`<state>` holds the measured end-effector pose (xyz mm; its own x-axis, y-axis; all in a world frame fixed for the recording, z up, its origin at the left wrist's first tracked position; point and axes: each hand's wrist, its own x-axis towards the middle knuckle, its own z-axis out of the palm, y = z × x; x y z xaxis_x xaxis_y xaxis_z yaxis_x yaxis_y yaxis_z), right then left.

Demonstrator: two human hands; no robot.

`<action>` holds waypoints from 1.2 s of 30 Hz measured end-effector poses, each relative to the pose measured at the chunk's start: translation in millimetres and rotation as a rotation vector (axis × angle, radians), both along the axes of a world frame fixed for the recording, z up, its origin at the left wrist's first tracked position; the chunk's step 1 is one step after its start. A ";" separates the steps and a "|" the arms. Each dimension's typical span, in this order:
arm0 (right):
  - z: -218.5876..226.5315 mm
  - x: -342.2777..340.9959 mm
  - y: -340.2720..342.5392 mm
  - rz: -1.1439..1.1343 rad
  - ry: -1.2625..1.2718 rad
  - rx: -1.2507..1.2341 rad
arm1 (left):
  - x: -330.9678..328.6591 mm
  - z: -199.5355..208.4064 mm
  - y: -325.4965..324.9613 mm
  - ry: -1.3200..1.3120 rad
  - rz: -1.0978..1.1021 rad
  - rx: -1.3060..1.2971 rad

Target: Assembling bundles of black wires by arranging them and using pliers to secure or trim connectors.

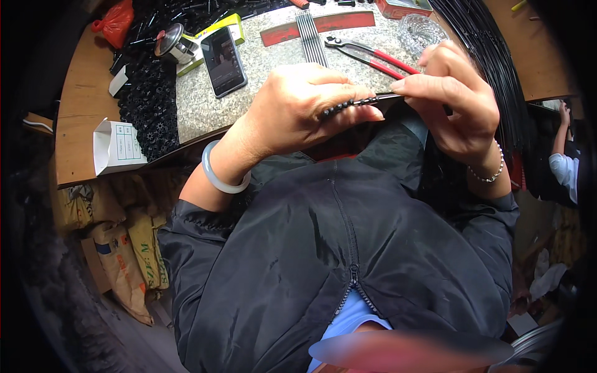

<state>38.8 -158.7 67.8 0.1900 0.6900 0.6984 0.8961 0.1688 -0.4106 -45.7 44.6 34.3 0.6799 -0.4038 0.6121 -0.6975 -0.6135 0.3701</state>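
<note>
holding a thin black rod (373, 99) strung with small black beads, the left hand (305, 109) and right hand (457, 102) both pinch it closed, near the table (261, 93) front edge.

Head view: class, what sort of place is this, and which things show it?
Probably a small assembly workshop: a speckled stone-topped bench bearing red-handled metal pliers, heaps of small black plastic parts, and a long bundle of thin black rods.
</note>
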 end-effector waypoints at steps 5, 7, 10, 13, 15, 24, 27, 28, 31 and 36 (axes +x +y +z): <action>2.4 -0.5 -1.2 -0.090 -0.435 0.007 | -0.5 1.6 0.3 0.036 0.004 0.021; 3.2 -3.6 -0.4 -0.067 -0.360 -0.012 | -1.2 0.3 0.8 0.020 0.008 0.017; 1.8 -2.7 2.2 -0.011 -0.171 -0.050 | -1.2 -0.3 1.2 -0.007 0.006 0.030; 0.6 0.5 6.2 0.061 -0.004 -0.065 | -2.1 2.4 -1.4 -0.013 0.008 0.061; 5.5 5.0 8.5 0.117 -0.245 -0.072 | -0.7 2.3 -4.3 -0.010 0.012 0.075; 4.0 -1.9 21.5 0.107 -0.191 -0.114 | 7.2 -7.8 -2.2 -0.063 0.024 0.038; -33.4 3.6 11.1 0.289 0.539 0.308 | 7.4 -7.2 3.4 0.234 -0.019 0.315; -54.3 -1.0 7.1 0.210 0.588 0.185 | 15.0 -25.4 13.6 0.258 -0.043 0.387; -93.9 -32.3 26.3 0.075 0.608 -0.130 | 48.5 -80.1 65.7 0.192 0.082 0.765; -145.1 -63.8 64.5 -0.221 0.896 0.144 | 75.7 -106.5 77.7 0.059 0.146 0.705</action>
<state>-24.9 -94.2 -77.3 0.8157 0.4922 0.3038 0.2731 0.1353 -0.9524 30.0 122.3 -72.2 0.7807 -0.5920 0.1998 -0.5817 -0.8054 -0.1138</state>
